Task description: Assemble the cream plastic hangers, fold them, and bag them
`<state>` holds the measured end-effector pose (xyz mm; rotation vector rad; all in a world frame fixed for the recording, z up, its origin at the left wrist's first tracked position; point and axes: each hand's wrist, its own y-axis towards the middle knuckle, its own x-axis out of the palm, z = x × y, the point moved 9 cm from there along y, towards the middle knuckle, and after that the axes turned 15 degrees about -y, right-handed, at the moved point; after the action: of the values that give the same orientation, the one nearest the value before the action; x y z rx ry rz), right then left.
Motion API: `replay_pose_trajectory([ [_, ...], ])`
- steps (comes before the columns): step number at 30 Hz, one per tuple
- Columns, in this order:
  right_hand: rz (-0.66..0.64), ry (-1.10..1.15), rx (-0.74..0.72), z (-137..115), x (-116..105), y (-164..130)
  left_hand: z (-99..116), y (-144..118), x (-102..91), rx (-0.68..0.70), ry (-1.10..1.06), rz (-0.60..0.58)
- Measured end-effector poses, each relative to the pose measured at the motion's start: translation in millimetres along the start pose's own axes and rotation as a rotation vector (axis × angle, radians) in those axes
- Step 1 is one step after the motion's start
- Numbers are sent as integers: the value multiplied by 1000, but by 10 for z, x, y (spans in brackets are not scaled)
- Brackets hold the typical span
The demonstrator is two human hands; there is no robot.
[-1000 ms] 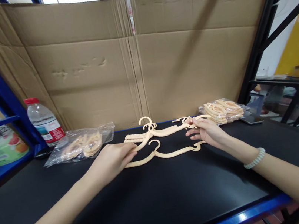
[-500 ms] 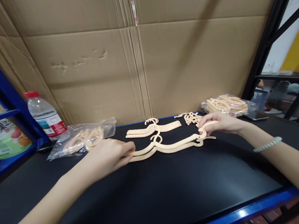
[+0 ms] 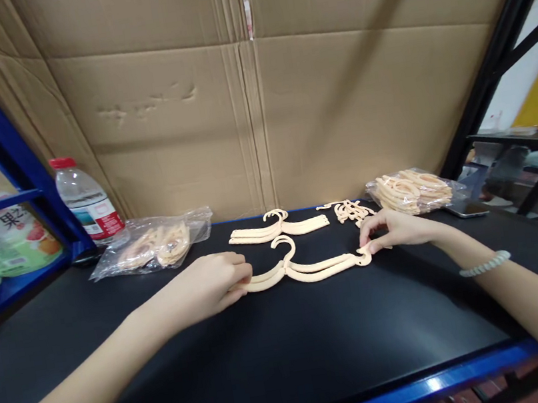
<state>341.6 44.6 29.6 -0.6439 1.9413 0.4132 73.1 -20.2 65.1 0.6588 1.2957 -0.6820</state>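
Observation:
A beige clothes hanger (image 3: 320, 274) lies across the black tabletop in front of me, with a second arm layer showing along it, so it looks stacked on another. Its hook (image 3: 283, 246) points away from me. My left hand (image 3: 223, 279) is closed round the left end, which its fingers hide. At the other end, my right hand (image 3: 387, 231) pinches the small curved end piece (image 3: 364, 256). Farther back rests a stack of beige hangers (image 3: 256, 233) with several hooks. A loose pile of small beige hook pieces (image 3: 349, 211) lies just beyond my right hand.
A clear plastic bag of beige parts (image 3: 154, 245) lies at the left, near a red-capped bottle (image 3: 92, 204). Another bag of beige parts (image 3: 412, 192) sits at the back right, beside a flat phone-like object (image 3: 467, 209). Cardboard (image 3: 163, 136) stands behind the table.
The upper hanger has come down onto the one beneath, and their hooks now line up. Both hands keep hold of the ends; my right hand has lowered slightly. The view has shifted a little.

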Motion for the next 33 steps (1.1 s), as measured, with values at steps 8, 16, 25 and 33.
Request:
replay_pose_trajectory([
  [8, 8, -42, -37, -27, -2, 8, -1, 13, -3, -12, -1, 2],
  [16, 24, -65, -35, -10, -16, 4, 11, -2, -8, 0, 48, 24],
  [25, 17, -101, 31, 14, -38, -27, -174, -58, -75, -80, -62, 38],
  [33, -52, -61, 12, 31, 29, -20, -295, -56, -57, -70, -135, 32],
])
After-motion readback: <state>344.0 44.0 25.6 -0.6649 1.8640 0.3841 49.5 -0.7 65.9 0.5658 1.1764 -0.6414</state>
